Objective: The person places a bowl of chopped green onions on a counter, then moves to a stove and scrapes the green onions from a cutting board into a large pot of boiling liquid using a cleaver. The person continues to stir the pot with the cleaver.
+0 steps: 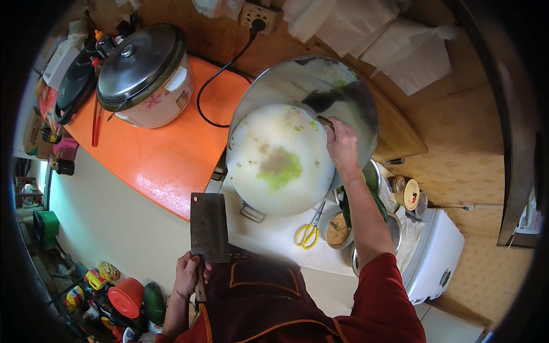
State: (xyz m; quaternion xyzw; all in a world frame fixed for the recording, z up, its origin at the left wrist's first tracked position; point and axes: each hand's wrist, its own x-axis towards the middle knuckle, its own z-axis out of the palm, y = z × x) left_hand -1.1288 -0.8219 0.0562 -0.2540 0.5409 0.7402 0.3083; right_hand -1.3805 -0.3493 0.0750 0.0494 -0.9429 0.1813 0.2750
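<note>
My left hand [188,271] grips the wooden handle of a Chinese cleaver [209,227], its dark rectangular blade pointing away from me beside my apron. My right hand [342,143] is closed on the dark handle [326,122] of a tool over the far right rim of a round white cutting board [246,171]. The far end of that tool is blurred, so its kind is unclear. Green stains and small scraps mark the board. Behind it a large steel basin [274,83] stands tilted, with green bits and a dark patch inside.
Yellow-handled scissors [307,235] lie near the board, beside a bowl of brown powder or paste [337,231]. Cucumbers [377,206] show behind my right forearm. A rice cooker [141,77] stands on the orange tabletop [158,165]; a black cord [201,94] runs to the wall outlet [259,17].
</note>
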